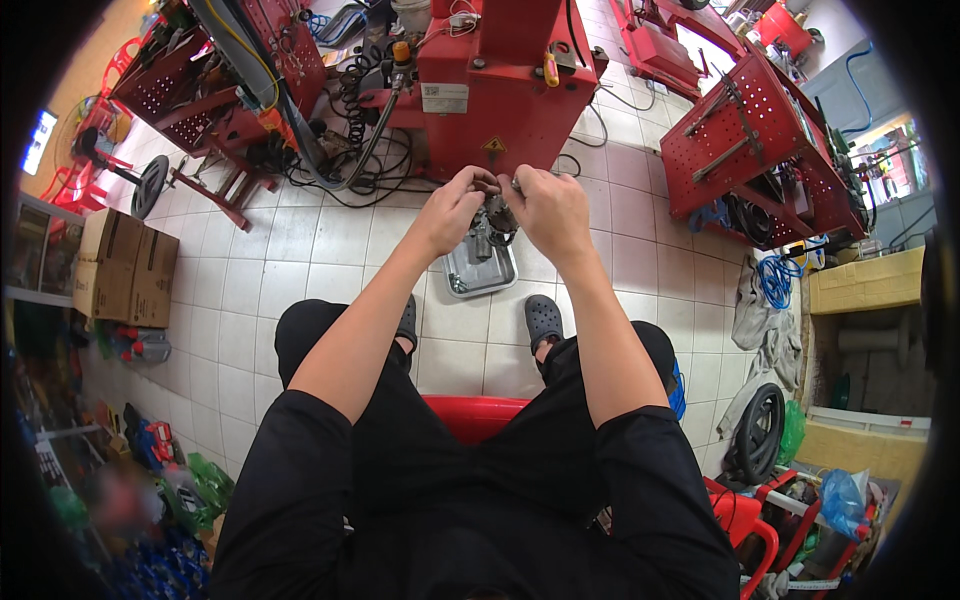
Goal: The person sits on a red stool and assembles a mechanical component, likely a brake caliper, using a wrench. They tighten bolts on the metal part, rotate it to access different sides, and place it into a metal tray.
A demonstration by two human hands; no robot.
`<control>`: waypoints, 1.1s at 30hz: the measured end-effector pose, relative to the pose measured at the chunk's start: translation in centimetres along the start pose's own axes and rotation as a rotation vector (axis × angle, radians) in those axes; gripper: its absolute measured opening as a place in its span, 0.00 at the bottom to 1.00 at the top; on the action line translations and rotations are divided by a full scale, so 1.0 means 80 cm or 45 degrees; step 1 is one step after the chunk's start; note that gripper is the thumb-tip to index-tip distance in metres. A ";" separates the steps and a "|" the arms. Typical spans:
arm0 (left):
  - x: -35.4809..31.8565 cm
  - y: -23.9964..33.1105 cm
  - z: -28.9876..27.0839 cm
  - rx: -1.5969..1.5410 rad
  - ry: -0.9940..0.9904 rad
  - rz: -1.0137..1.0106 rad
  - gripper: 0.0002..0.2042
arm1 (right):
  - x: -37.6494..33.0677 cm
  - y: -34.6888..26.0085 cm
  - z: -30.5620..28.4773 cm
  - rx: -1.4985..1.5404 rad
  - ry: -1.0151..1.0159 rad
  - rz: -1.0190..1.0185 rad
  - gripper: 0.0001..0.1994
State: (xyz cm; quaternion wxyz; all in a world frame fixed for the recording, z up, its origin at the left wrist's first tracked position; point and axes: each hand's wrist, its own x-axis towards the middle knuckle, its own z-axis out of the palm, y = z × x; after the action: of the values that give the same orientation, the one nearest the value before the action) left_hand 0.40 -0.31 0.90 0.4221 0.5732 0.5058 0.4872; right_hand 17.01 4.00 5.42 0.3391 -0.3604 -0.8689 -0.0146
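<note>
Two hands, left hand [452, 212] and right hand [548, 212], clench their fingers on one small dark metal part [497, 213], held just above one metal tray [481, 270] on the floor.

Both forearms are reaching forward from the lower edge, bare below short black sleeves, and converging ahead of the knees. The left hand [452, 212] is curling its fingers [478, 182] inward, wrist bent slightly toward the middle. The right hand [549, 208] is mirroring it, knuckles up, its grip closing beside the left one, fingertips nearly touching.
</note>
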 end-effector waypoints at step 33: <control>-0.003 0.012 0.004 0.151 0.028 0.010 0.16 | -0.002 0.000 -0.003 -0.004 -0.014 0.014 0.15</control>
State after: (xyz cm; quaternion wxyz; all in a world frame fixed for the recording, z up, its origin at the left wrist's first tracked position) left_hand 0.87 -0.66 1.71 0.3800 0.5938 0.5360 0.4645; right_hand 17.25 3.86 5.54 0.3337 -0.3657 -0.8688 -0.0123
